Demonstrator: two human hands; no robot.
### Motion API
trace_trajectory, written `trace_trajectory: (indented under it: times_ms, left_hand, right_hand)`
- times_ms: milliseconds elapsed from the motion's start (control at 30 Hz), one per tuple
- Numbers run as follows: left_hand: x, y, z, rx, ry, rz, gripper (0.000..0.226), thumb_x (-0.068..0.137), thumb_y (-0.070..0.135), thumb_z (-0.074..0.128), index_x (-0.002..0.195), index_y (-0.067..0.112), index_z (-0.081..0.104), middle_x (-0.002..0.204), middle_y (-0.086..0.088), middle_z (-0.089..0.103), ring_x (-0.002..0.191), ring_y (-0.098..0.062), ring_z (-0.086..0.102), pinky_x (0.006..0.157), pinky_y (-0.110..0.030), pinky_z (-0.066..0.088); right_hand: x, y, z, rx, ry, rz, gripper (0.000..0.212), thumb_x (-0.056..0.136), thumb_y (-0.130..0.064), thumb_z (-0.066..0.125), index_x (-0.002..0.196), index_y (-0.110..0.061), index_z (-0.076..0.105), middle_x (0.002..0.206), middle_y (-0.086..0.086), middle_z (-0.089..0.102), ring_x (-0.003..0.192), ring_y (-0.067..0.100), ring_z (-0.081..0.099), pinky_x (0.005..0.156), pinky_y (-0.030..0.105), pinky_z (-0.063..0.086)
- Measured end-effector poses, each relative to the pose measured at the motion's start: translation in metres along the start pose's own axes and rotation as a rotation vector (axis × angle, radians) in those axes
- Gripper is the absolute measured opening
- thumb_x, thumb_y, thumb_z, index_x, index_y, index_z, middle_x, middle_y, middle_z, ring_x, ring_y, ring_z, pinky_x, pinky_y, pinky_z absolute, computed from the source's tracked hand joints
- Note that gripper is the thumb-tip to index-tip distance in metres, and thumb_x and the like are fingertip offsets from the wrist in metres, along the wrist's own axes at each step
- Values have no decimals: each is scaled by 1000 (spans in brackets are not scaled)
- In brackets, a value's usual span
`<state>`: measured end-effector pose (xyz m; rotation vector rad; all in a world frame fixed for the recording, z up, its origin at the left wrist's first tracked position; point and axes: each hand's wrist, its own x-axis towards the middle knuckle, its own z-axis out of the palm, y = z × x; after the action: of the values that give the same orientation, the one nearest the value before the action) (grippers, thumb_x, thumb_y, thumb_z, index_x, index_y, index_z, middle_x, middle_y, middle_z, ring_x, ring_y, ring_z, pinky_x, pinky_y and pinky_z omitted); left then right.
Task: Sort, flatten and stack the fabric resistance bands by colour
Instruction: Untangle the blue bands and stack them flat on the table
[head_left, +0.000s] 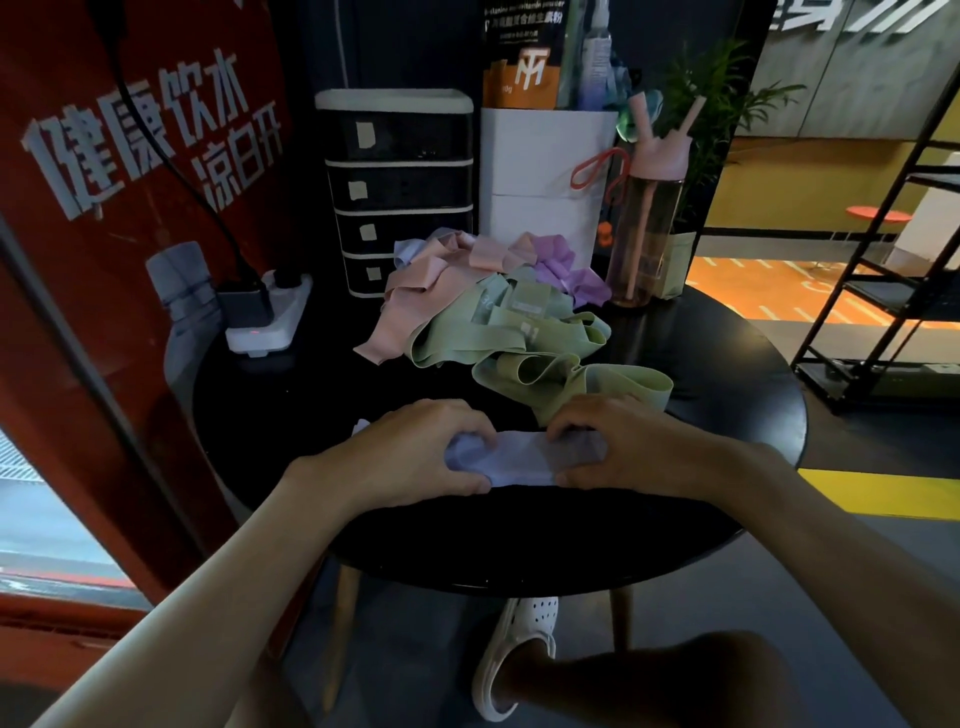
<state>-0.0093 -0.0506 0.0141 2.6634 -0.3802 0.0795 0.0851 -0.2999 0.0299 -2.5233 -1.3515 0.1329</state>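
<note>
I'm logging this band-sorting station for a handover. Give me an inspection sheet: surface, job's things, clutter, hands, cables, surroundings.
Surface: round black table.
Job's things: blue band lies flat at the front. Green bands, pink bands and purple bands are heaped loose behind it, not yet stacked.
Clutter: drawers, white box and bottle stand at the back.
Hands: left hand and right hand each grip one end of the blue band.
Cables: black cable runs down to the power strip at the table's left.
Surroundings: red panel on the left, plant and rack on the right.
</note>
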Motion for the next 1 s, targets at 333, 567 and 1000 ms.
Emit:
trace_trajectory:
  times_ms: [333, 567, 1000]
  left_hand:
    - [25, -30, -52, -25, 213, -111, 13, 90, 40, 68, 99, 32, 71, 96, 16, 67, 95, -1, 60, 87, -38, 54]
    - [72, -75, -82, -6, 377, -266, 19, 87, 41, 58, 77, 28, 69, 75, 9, 70, 72, -11, 68, 71, -43, 58]
    - [162, -151, -100, -95, 670, -511, 22, 96, 33, 60, 100, 13, 69, 97, 2, 68, 90, -17, 61, 78, -32, 48]
  right_hand:
    - [84, -10, -22, 8, 272, 4, 46, 84, -60, 56, 119, -28, 59, 130, -7, 55, 126, 17, 44, 106, 46, 34]
    - [158, 10, -16, 38, 156, 229, 76, 90, -62, 50, 151, -42, 9, 162, -9, 6, 149, 24, 3, 115, 55, 10]
    - [186, 54, 21, 226, 125, 295, 76, 86, -73, 45, 148, -54, 6, 161, -17, 1, 148, 20, -2, 112, 58, 10]
